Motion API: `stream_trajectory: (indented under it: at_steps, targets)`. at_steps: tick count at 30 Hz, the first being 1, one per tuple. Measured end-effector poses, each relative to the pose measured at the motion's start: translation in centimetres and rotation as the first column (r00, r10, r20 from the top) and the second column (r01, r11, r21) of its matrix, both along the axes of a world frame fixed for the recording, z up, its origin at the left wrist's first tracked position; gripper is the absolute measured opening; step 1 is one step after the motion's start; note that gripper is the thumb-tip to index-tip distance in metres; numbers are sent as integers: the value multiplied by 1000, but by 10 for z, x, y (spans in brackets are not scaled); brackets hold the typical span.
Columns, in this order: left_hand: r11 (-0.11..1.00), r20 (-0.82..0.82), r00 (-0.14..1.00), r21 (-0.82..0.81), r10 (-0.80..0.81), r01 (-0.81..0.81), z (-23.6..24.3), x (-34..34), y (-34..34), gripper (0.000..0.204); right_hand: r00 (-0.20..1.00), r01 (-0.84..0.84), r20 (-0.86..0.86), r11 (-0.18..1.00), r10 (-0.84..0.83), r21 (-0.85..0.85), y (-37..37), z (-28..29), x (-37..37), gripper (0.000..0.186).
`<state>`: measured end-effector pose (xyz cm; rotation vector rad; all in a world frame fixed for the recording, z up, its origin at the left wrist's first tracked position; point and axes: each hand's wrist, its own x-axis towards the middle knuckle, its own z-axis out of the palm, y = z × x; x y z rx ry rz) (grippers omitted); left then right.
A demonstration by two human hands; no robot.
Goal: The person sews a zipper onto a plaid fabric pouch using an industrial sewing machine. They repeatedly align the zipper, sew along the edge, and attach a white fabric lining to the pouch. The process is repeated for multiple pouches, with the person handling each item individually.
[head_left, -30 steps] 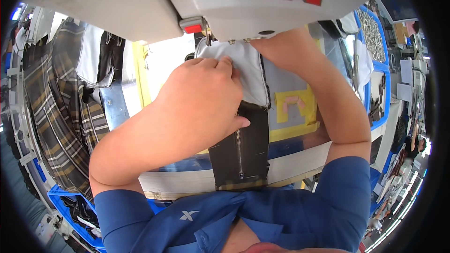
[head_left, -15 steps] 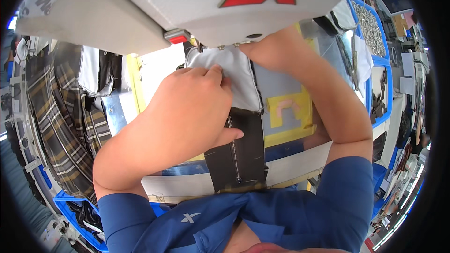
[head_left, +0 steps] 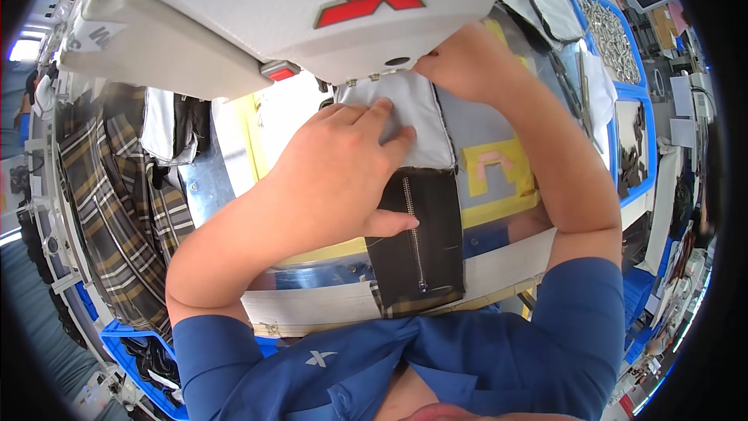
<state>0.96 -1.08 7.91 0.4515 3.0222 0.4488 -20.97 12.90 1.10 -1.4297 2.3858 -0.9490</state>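
Note:
A black fabric strip with a metal zipper (head_left: 413, 226) hangs toward me over the table's front edge. White cloth (head_left: 425, 129) lies at its far end, running under the grey sewing machine head (head_left: 257, 23). My left hand (head_left: 335, 164) rests on both pieces, palm down. Its fingers are spread over the white cloth and the thumb lies on the black strip beside the zipper. At the white cloth's far right edge, close to the machine head, is my right hand (head_left: 467, 66). Its fingers are curled, and the tips and whatever they hold are hidden.
Plaid fabric (head_left: 117, 218) is piled at left, near a white and black piece (head_left: 167, 129). Yellow tape (head_left: 502, 203) marks the table at right. Beyond it are a pair of long metal tools (head_left: 573, 90) and a blue tray (head_left: 612, 35) of metal parts. Another blue bin (head_left: 140, 359) stands lower left.
The whole view has shifted, so the machine head sits farther left and the table slightly farther right. My left fingers are a little more spread. Both hands stay at the cloth.

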Motion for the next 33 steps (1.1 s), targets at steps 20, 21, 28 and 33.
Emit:
stream_trajectory:
  at_steps: [20, 21, 28, 33]
  targets:
    - [999, -7, 999, -12, 44, -44, -3, 1, 11, 55, 946, 12, 316, 983, -71, 186, 117, 80, 66, 27]
    - [999, -12, 999, 10, 43, -43, -6, 0, 14, 54, 943, 23, 319, 978, -91, 209, 126, 76, 70, 27]
    - [960, -143, 975, 250, 168, -128, -6, -6, 34, 41, 911, 201, 316, 954, -266, 224, 163, 62, 91, 30]
    - [418, -143, 623, 849, 769, -322, 64, 52, 5, 21, 976, 126, 165, 985, -144, 118, 170, 62, 123, 38]
